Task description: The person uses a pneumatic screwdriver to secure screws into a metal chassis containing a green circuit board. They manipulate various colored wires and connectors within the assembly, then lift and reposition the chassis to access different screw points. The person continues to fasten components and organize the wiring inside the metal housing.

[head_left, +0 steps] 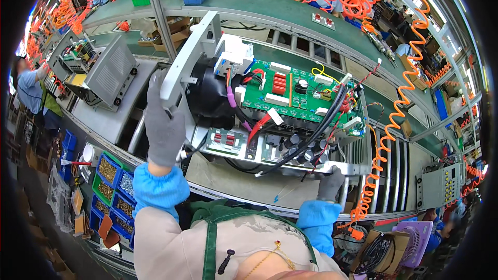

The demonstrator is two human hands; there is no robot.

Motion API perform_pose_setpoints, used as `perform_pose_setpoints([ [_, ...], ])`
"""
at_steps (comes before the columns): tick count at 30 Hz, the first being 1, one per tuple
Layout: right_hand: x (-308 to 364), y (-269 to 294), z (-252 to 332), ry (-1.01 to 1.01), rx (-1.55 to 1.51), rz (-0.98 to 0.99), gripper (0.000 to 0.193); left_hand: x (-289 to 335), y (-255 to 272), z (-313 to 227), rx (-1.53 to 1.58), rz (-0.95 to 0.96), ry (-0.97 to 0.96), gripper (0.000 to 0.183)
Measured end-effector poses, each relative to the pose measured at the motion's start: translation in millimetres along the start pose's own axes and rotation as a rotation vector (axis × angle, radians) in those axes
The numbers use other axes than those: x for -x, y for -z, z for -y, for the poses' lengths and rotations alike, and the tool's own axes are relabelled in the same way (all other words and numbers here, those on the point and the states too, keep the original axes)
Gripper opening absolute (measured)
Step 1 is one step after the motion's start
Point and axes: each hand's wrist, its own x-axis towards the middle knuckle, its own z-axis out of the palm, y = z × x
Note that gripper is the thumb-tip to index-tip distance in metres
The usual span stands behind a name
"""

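Observation:
Across the rollers in front of me lies an open metal chassis [358, 167] full of electronics. My left hand [165, 129], in a grey glove and blue sleeve, is wrapped around the upright end panel [185, 61] on its left side. My right hand [331, 184], gloved the same way, grips the near right corner of the chassis with its fingers partly hidden by the edge. A black round housing [207, 93] sits behind the panel. Beside it are a white-topped component [236, 54] and a large green circuit board [259, 91]. Black and red cables [306, 145] run over the front.
Another unit with a grey cover [111, 72] stands to the left on a flat plate. Parts bins [107, 170] with screws lie at lower left. Orange coiled air hoses [386, 140] hang at right. A green bench [249, 8] runs behind. Other people work farther off.

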Motion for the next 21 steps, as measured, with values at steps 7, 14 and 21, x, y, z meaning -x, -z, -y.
perform_pose_setpoints([
  [7, -135, 17, -23, 0.201, -0.050, 0.314, 0.027, 57, 0, -56, -0.077, -0.082, -0.267, 0.085],
  [14, -90, -15, 31, -0.292, -0.523, 0.287, 0.050, -50, -25, -10, 0.180, -0.127, 0.262, 0.042],
  [21, 10, -57, 38, -0.187, -0.403, 0.365, 0.042, -120, -112, 103, 1.351, 0.396, 0.713, 0.053],
])
